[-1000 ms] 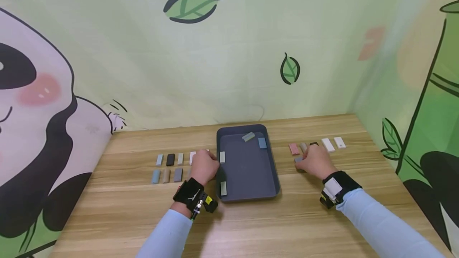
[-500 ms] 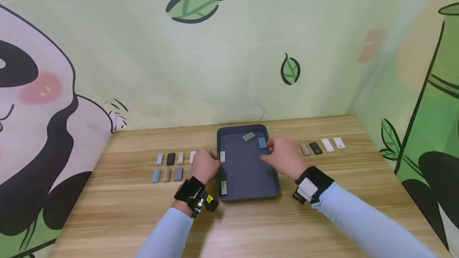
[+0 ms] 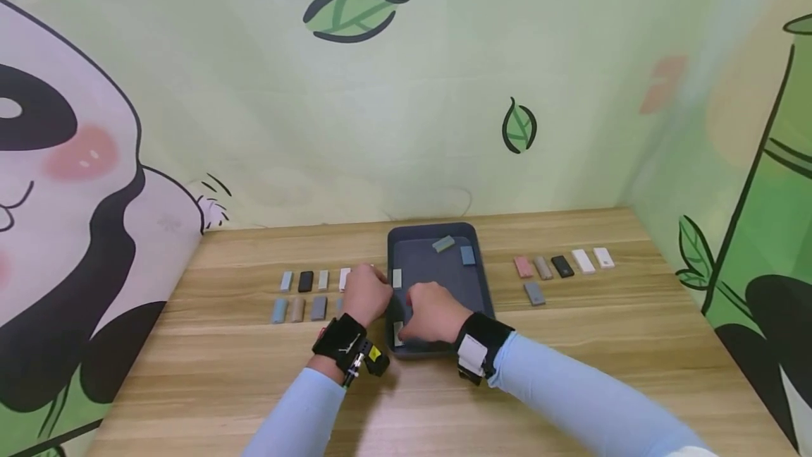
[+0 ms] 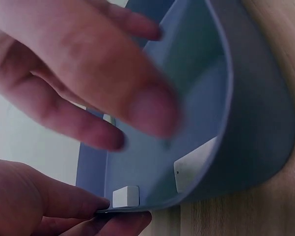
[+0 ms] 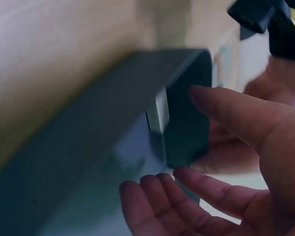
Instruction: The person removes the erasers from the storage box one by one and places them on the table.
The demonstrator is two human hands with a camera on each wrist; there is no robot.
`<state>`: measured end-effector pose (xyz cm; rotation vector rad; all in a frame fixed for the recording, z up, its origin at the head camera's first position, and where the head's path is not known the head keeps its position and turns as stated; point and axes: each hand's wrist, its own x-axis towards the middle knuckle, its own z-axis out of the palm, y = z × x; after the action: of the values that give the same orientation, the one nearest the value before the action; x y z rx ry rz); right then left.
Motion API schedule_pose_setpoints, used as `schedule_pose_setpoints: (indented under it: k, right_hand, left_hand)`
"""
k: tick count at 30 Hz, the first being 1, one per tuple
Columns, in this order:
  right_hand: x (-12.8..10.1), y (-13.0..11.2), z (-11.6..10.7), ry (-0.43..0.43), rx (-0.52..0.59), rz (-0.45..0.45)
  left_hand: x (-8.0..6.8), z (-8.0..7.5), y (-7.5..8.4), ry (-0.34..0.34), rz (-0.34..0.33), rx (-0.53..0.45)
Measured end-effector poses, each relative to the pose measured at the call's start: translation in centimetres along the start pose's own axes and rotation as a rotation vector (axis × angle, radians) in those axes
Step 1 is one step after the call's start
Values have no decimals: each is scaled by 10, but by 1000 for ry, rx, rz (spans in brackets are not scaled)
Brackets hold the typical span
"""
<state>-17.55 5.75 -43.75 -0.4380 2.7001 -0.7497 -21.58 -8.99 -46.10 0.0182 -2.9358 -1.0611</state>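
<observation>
A dark grey tray lies at the middle of the wooden table. My left hand grips its left rim; in the left wrist view the left hand pinches the tray at its edge. My right hand reaches into the tray's front left corner with fingers extended and holds nothing. The right hand hovers close to a pale block leaning on the tray wall. That pale block is partly hidden by the right hand. Three more blocks lie in the tray.
Two rows of small blocks lie left of the tray. Right of it runs a row of pink, tan, black and white blocks, with one grey block in front. Painted walls close the table's back and right.
My right hand left the blocks on the right, crossed over the tray and now sits low at its front left corner. The left hand stayed on the tray rim.
</observation>
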Motion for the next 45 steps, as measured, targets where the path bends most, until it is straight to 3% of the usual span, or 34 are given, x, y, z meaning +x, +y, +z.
schedule_pose_setpoints:
  k: [8,17,31,37,45]
  right_hand:
    - [6,-12,16,-23,-30,-49]
    - [13,-11,28,31,-121,-74]
    - [11,-10,29,64,-144,-32]
    - [12,-9,31,88,-163,-54]
    - [4,-5,22,40,-154,-50]
  left_hand:
    - [0,1,-1,-7,-3,1]
    - [1,1,-2,-2,5,-3]
    - [1,2,-2,-11,-2,-18]
    - [2,2,-2,-7,7,-19]
    - [1,0,-1,-24,-5,-10]
